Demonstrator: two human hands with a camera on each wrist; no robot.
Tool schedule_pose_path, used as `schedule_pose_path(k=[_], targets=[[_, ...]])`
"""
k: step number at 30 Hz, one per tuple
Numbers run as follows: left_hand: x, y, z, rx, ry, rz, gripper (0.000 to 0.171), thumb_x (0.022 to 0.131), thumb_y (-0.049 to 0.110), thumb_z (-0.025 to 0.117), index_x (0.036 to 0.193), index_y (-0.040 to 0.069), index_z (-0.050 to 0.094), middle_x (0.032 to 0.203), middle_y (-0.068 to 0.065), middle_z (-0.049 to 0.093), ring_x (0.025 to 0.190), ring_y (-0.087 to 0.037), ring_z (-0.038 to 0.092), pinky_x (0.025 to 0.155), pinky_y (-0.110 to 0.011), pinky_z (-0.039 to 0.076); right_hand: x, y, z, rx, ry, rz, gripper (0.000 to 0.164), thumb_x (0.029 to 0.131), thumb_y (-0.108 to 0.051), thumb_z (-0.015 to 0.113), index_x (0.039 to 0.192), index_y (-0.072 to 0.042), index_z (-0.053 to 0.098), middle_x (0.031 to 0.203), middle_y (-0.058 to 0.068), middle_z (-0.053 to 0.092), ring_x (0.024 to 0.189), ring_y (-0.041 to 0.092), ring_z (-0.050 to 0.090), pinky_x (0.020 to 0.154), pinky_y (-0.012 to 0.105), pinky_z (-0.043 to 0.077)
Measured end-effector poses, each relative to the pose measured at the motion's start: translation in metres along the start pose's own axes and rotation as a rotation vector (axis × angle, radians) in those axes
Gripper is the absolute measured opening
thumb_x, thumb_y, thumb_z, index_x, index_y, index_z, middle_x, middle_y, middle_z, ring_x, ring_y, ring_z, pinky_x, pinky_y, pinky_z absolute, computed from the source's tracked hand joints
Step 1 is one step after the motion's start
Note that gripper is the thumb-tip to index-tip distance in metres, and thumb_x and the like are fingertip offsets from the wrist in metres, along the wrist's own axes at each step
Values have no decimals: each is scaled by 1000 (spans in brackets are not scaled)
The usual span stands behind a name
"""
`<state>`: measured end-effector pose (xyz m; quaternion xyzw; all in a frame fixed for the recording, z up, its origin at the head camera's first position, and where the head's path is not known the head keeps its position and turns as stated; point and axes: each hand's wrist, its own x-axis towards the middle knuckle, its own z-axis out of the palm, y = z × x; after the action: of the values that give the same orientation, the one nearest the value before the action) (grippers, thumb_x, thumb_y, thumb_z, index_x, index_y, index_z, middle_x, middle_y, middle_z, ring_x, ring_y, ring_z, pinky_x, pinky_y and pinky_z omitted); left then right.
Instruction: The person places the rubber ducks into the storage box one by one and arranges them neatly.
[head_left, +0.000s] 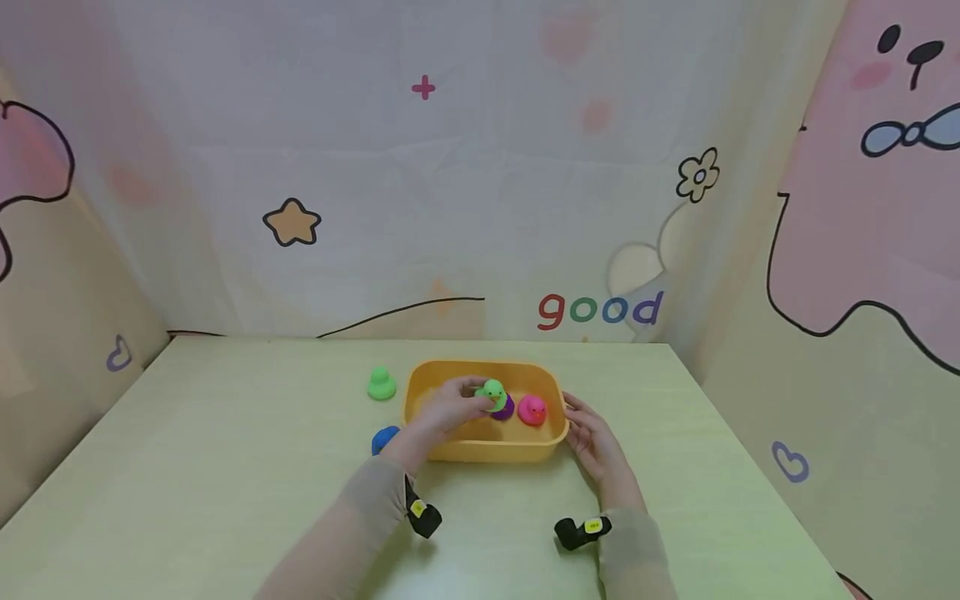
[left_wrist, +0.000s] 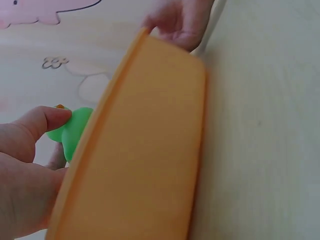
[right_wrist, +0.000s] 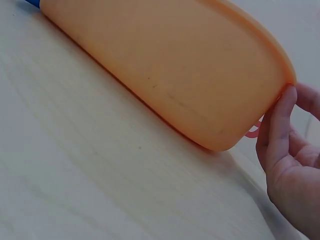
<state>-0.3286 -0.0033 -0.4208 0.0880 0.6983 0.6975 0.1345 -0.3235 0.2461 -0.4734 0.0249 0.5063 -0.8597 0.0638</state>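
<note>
Right hand [head_left: 591, 440], fingers loosely bent, touched the right end of the orange tray [head_left: 487, 452], whose long axis ran crosswise. Left hand [head_left: 448, 408] pinched a green duck [head_left: 492, 394] over it; purple toy [head_left: 507, 409] showed partly behind, pink duck [head_left: 532, 410] rightward, between both hands.

Dim, even light with soft shadows
</note>
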Motion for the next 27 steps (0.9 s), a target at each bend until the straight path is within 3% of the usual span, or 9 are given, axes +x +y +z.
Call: schedule_pose_path(k=[5, 11, 16, 27], targets=[[4, -6, 19, 26, -47, -11, 47, 86, -2, 64, 130, -10, 51, 116, -19, 58, 90, -17, 60, 96, -41, 53, 0, 1, 0, -9, 14, 20, 31, 101, -1, 43, 131, -8, 49, 102, -2, 66, 86, 5, 65, 75, 15, 55], [10, -2, 32, 81, -56, -34, 46, 86, -2, 66, 130, -8, 54, 116, -19, 58, 91, -17, 60, 92, -37, 56, 1, -1, 1, 6, 29, 40, 44, 101, -1, 42, 144, -2, 37, 99, -2, 66, 84, 5, 65, 73, 14, 55], [13, 4, 39, 166, -64, -78, 48, 82, 0, 72, 128, -6, 58, 116, -18, 59, 94, -19, 60, 92, -38, 56, 2, -2, 1, 23, 15, 37, 40, 101, 1, 40, 141, -3, 40, 101, -1, 65, 86, 6, 66, 73, 15, 55], [16, 5, 48, 363, -82, -100, 46, 80, 9, 79, 122, 1, 63, 117, -15, 61, 98, -23, 53, 90, -35, 51, 1, 0, -1, 2, 17, 14, 33, 100, 0, 42, 133, -5, 47, 103, -1, 66, 85, 5, 66, 73, 15, 55]])
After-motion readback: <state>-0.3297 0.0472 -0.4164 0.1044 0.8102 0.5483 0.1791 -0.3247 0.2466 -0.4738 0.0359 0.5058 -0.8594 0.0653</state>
